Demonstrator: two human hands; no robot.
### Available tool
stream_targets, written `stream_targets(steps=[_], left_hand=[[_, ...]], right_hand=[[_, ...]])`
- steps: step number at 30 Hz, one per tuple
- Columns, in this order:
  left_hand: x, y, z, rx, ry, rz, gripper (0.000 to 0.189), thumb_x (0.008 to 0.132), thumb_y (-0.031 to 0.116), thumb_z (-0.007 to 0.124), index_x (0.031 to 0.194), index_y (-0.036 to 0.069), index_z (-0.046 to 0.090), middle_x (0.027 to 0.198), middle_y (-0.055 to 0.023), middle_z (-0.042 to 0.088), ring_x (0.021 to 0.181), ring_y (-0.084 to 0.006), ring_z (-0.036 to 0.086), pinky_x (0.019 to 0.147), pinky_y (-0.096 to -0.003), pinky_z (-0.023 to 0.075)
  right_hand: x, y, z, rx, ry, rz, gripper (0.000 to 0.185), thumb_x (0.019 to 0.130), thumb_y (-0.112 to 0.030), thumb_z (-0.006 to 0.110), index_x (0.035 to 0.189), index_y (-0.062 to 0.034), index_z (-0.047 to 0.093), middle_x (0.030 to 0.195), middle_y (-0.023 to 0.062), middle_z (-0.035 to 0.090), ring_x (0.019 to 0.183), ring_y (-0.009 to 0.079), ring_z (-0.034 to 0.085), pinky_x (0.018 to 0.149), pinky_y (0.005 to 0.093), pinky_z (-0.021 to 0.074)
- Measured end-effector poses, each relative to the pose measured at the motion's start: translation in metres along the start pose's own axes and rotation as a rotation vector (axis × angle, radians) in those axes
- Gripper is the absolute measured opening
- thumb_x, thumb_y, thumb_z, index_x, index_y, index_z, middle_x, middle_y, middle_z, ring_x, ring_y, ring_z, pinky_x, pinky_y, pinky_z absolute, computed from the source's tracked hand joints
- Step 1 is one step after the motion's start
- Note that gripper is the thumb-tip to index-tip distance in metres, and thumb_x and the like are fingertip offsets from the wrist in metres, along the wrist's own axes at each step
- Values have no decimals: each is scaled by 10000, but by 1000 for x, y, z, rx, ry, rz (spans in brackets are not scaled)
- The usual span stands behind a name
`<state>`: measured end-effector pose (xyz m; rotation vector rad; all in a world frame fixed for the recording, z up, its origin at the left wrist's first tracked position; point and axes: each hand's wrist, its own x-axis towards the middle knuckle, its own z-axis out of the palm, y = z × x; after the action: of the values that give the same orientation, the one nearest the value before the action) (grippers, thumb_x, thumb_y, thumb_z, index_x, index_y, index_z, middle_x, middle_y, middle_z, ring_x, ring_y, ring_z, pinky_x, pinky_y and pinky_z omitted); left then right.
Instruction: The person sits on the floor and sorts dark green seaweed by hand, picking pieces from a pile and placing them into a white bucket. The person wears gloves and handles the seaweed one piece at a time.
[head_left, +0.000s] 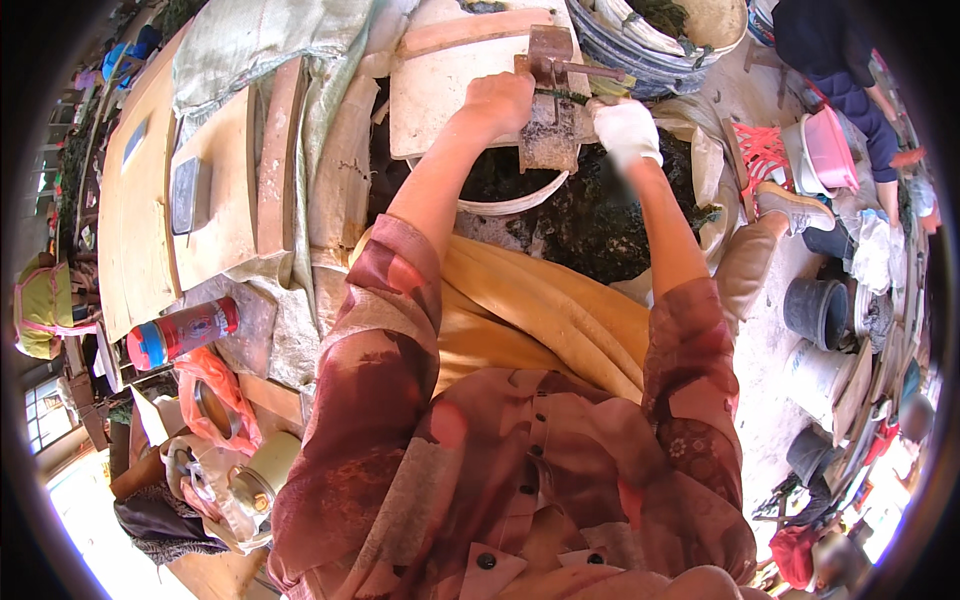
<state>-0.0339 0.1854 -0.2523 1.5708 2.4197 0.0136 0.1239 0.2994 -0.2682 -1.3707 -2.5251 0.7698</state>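
A rusty metal fixture (551, 139) with a crossbar stands on a worn pale board (439, 97) in front of me. A thin dark green strand (564, 95), seemingly seaweed, crosses the fixture from one hand to the other. My bare left hand (501, 101) is closed at the fixture's left side, where the strand meets it. On the right, my right hand (626, 129) wears a white glove and grips the strand's other end. The fingertips of both hands are largely hidden. Below the board shows the white rim (517, 204) of a container, beside a dark wet mass (600, 217).
A large bucket (645, 67) stands beyond my right hand. Wooden boards (217, 195) and a red bottle (187, 330) lie to the left. At right another person's shoe (795, 206), a pink basin (831, 150) and a black bucket (817, 313) occupy the floor.
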Motion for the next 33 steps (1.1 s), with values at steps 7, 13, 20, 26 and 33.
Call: stream_targets(steps=[7,13,20,26,33], left_hand=[[-19,-17,-10,-115,93,95,275,909,210,551,1158,100,590,1052,-148,660,974,-335,626,872,-429,482],[-42,32,-25,-570,24,416,424,888,138,585,1305,144,504,1076,-185,650,963,-324,635,877,-384,485],[-31,22,-22,-713,61,504,254,919,102,523,1165,64,576,1025,-166,664,953,-314,632,855,-373,479],[-38,8,-31,-325,146,323,196,920,196,480,972,57,608,942,-154,677,900,-362,625,796,-437,487],[-17,-11,-22,-132,288,53,267,882,270,501,1030,108,652,927,-198,661,912,-386,620,832,-482,487]], right_hand=[[-21,63,-5,304,-346,113,357,877,-311,565,1073,-31,667,879,138,694,801,240,660,767,325,492],[-40,45,-11,528,-222,-559,411,903,-368,585,1109,-15,632,890,123,664,725,196,632,695,313,496],[-61,0,-51,797,-226,2,361,910,-357,589,967,-11,676,672,-6,600,496,68,564,410,215,367],[-45,15,-30,736,-154,39,347,898,-347,612,931,-7,675,664,-12,579,467,83,516,407,234,365],[1,22,-11,581,23,95,302,917,-269,584,1001,-2,697,763,-13,604,579,72,443,552,266,405]])
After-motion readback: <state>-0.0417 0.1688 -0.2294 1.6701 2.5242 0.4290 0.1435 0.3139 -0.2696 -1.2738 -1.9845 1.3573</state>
